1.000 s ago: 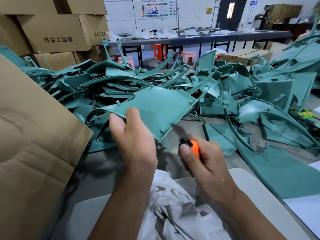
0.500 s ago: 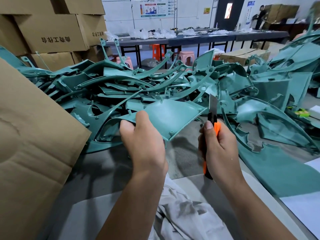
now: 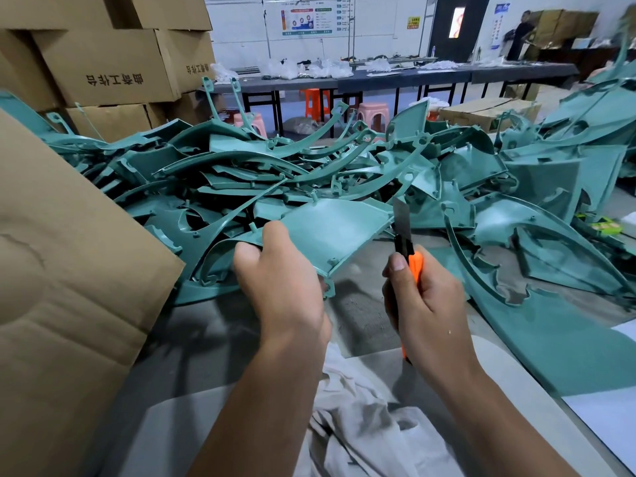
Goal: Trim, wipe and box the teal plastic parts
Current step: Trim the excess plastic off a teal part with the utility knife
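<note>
My left hand grips the near edge of a flat teal plastic panel and holds it above the table. My right hand holds an orange utility knife upright, thumb on the slider. The bare blade stands just beside the panel's right corner. A big heap of teal plastic parts covers the table behind. A crumpled white cloth lies under my forearms.
An open cardboard box flap rises at the left. Stacked cartons stand at the back left. Larger teal shells pile up at the right. Long dark tables and stools fill the room behind, with a person at the far right.
My right hand lifted the knife from low and blade-left to upright beside the panel's right corner. My left hand tilted the panel flatter and slightly right.
</note>
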### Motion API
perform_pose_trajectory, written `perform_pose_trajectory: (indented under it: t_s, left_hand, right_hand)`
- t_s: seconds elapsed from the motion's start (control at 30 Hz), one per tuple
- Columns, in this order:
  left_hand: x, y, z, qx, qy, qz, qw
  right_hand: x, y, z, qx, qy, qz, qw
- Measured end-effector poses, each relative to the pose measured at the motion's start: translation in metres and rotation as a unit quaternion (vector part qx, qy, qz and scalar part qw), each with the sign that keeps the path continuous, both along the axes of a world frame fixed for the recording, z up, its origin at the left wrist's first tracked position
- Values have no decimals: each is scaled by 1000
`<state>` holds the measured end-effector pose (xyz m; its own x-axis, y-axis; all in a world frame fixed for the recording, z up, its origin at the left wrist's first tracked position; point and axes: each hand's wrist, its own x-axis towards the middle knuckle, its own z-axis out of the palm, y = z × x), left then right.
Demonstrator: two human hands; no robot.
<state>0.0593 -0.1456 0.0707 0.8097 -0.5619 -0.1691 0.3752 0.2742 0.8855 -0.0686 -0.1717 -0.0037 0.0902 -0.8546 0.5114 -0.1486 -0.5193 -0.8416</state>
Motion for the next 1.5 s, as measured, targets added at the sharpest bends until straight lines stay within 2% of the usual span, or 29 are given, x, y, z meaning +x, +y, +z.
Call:
perform_pose_trajectory:
  t_s: [0.3, 0.43, 0.77, 0.83, 0.93, 1.0, 1.07, 1.13, 1.2, 1.3, 1.4, 1.5]
  left_hand:
    - [2, 0, 0, -7, -2, 16, 1000]
    - [3, -1, 0, -9, 5, 19, 1000]
    - [7, -3, -3, -5, -20, 20, 1000]
    - [4, -3, -3, -3, -23, 14, 1000]
    - [3, -3, -5, -9, -26, 16, 999]
    - [3, -4, -6, -15, -31, 15, 999]
    - [4, -5, -8, -17, -39, 16, 999]
    - [5, -6, -10, -16, -42, 20, 999]
    - [6, -6, -10, -11, -42, 23, 999]
    - [7, -7, -11, -17, -40, 24, 999]
    - [7, -7, -11, -8, -48, 24, 999]
    - [6, -7, -13, -17, -52, 24, 998]
  right_hand:
    - [4, 10, 5, -39, 31, 32, 998]
    - [3, 12, 7, -96, 63, 39, 993]
    - [-4, 17, 13, -125, 101, 206, 965]
    - [-3, 19, 14, -121, 67, 193, 971]
    - [-3, 14, 11, -84, 23, 92, 992]
    - [-2, 9, 7, -53, 45, 10, 998]
    - [0, 7, 5, -60, 74, -15, 995]
    - [0, 9, 6, -95, 82, 41, 991]
    - [-3, 11, 8, -123, 98, 140, 978]
    - [-6, 14, 10, -116, 100, 215, 964]
    - [-4, 14, 10, -90, 48, 145, 984]
    - [-2, 7, 6, -65, 70, 6, 995]
